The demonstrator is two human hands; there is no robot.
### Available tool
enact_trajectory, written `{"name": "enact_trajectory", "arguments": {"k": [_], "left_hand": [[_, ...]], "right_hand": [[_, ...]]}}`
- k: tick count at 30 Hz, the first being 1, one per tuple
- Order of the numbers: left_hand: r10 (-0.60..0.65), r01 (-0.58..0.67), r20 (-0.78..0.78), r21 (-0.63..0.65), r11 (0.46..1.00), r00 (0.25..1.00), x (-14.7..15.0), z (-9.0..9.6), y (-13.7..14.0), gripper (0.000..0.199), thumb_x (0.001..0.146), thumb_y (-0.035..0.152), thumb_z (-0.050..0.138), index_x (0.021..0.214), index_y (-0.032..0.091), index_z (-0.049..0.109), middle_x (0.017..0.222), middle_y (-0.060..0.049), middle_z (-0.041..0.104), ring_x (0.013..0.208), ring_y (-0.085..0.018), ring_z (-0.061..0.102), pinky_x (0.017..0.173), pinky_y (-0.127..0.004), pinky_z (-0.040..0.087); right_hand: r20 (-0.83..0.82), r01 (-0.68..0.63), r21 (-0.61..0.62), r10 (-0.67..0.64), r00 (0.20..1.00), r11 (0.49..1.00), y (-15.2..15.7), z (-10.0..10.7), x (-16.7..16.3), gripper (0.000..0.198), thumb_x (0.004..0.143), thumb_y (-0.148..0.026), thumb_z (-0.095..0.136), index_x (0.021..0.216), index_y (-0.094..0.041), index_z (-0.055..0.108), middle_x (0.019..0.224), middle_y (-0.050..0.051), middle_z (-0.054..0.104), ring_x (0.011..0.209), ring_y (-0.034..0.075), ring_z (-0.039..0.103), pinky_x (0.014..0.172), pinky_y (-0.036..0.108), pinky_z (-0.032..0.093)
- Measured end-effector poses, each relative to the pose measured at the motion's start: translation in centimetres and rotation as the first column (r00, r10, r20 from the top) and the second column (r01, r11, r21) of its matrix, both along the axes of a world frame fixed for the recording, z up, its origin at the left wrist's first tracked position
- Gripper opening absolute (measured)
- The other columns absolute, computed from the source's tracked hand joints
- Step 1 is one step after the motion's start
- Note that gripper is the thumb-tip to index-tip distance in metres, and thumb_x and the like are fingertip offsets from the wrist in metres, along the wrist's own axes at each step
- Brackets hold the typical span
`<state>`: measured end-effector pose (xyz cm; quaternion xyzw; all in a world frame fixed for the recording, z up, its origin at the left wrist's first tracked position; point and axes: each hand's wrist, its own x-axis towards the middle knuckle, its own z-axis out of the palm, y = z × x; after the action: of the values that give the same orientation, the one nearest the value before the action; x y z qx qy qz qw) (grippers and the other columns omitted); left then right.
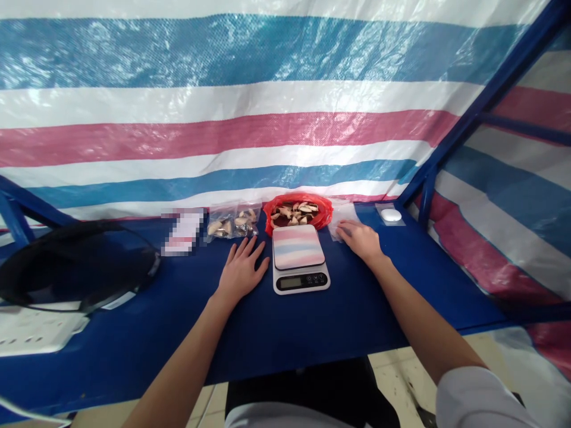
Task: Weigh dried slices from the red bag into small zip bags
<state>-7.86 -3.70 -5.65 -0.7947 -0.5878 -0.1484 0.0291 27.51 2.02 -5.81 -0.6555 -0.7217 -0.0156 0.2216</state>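
Note:
My left hand (243,267) lies flat on the blue table, fingers spread, just left of a white kitchen scale (301,280). The scale's pinkish, shiny platform bears nothing, and its display looks blank. Behind it sits a red plastic bag (324,209), rolled open, with dried mushroom slices (294,211) inside. To the right of that bag, my right hand (362,239) has its fingers bent together on a clear plastic bag (343,213). Part of this bag is hidden under the fingers. Beyond my left hand are clear bags of mushroom slices (232,224).
A round black mesh item (80,261) and a white power strip (40,330) occupy the left side. A blurred card (182,232) lies near the bagged slices. At the right back is a small white case (391,216). Striped sheeting and blue metal posts surround the table.

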Motion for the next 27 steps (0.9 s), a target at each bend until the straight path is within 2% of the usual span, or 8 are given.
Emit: {"name": "enact_trajectory", "arguments": {"k": [5,8,10,14,19,22,24,27], "left_hand": [[-0.003,0.003,0.013,0.004,1.0,1.0,0.0,-0.1,0.0,0.05,0.099,0.041,0.047,0.142,0.02,0.06,0.155,-0.013,0.05,0.147,-0.035,0.042,0.122,-0.056,0.031],[-0.006,0.006,0.024,0.013,1.0,1.0,0.0,-0.1,0.0,0.049,0.098,0.041,0.047,0.14,0.019,0.062,0.154,-0.014,0.051,0.146,-0.035,0.044,0.121,-0.056,0.031],[-0.013,0.012,0.041,0.031,0.999,0.999,-0.1,-0.1,0.0,0.048,0.099,0.041,0.046,0.137,0.018,0.064,0.151,-0.014,0.054,0.144,-0.034,0.046,0.121,-0.056,0.032],[-0.054,0.04,0.123,0.107,0.993,0.991,-0.2,0.3,-0.1,0.042,0.099,0.038,0.046,0.128,0.019,0.069,0.142,-0.013,0.063,0.137,-0.031,0.055,0.12,-0.052,0.036],[-0.111,0.057,0.335,0.166,0.985,0.936,0.6,1.7,-0.1,0.037,0.097,0.038,0.049,0.117,0.021,0.074,0.129,-0.011,0.071,0.126,-0.027,0.063,0.113,-0.045,0.047],[-0.147,0.113,0.515,0.098,0.989,0.844,2.3,3.2,0.2,0.036,0.096,0.042,0.051,0.115,0.022,0.074,0.125,-0.01,0.073,0.12,-0.026,0.065,0.105,-0.042,0.053],[-0.118,0.156,0.636,-0.003,0.988,0.762,3.8,4.3,0.5,0.038,0.094,0.044,0.053,0.117,0.021,0.072,0.123,-0.011,0.073,0.11,-0.026,0.069,0.088,-0.036,0.06],[-0.06,0.227,0.774,-0.11,0.968,0.63,5.9,5.7,1.1,0.038,0.092,0.045,0.057,0.115,0.018,0.072,0.113,-0.01,0.076,0.093,-0.022,0.072,0.08,-0.031,0.06]], "right_hand": [[-0.158,0.09,0.001,-0.088,0.984,0.996,-0.3,0.6,0.1,0.03,0.095,-0.044,0.054,0.11,-0.034,0.078,0.12,0.0,0.076,0.106,0.027,0.073,0.084,0.036,0.059],[-0.307,0.144,-0.025,-0.145,0.941,0.989,-0.5,1.2,0.6,0.032,0.092,-0.048,0.057,0.108,-0.032,0.079,0.119,0.003,0.077,0.109,0.031,0.072,0.089,0.041,0.057],[-0.45,0.128,0.008,-0.111,0.886,0.992,-0.7,1.6,1.0,0.034,0.09,-0.049,0.06,0.106,-0.027,0.08,0.115,0.005,0.078,0.109,0.031,0.072,0.095,0.042,0.055],[-0.755,0.037,0.082,0.038,0.655,0.996,-1.4,2.0,1.7,0.04,0.084,-0.055,0.069,0.098,-0.019,0.08,0.1,0.007,0.08,0.098,0.028,0.074,0.094,0.041,0.055],[-0.949,-0.004,0.075,0.072,0.306,0.997,-2.8,3.3,0.8,0.037,0.075,-0.052,0.081,0.094,-0.02,0.08,0.094,0.003,0.08,0.091,0.025,0.074,0.092,0.042,0.058],[-0.99,-0.131,0.06,0.076,0.121,0.99,-3.9,4.7,-1.1,0.03,0.071,-0.048,0.086,0.087,-0.023,0.08,0.091,0.002,0.08,0.092,0.025,0.075,0.095,0.044,0.058],[-0.997,-0.259,0.055,0.068,0.041,0.964,-4.5,5.6,-2.7,0.029,0.07,-0.047,0.087,0.085,-0.024,0.08,0.094,0.003,0.08,0.097,0.027,0.075,0.095,0.045,0.059],[-0.999,-0.396,0.051,0.04,-0.037,0.917,-5.1,6.5,-4.8,0.03,0.071,-0.049,0.086,0.085,-0.023,0.08,0.097,0.005,0.081,0.1,0.028,0.075,0.099,0.046,0.058]]}}
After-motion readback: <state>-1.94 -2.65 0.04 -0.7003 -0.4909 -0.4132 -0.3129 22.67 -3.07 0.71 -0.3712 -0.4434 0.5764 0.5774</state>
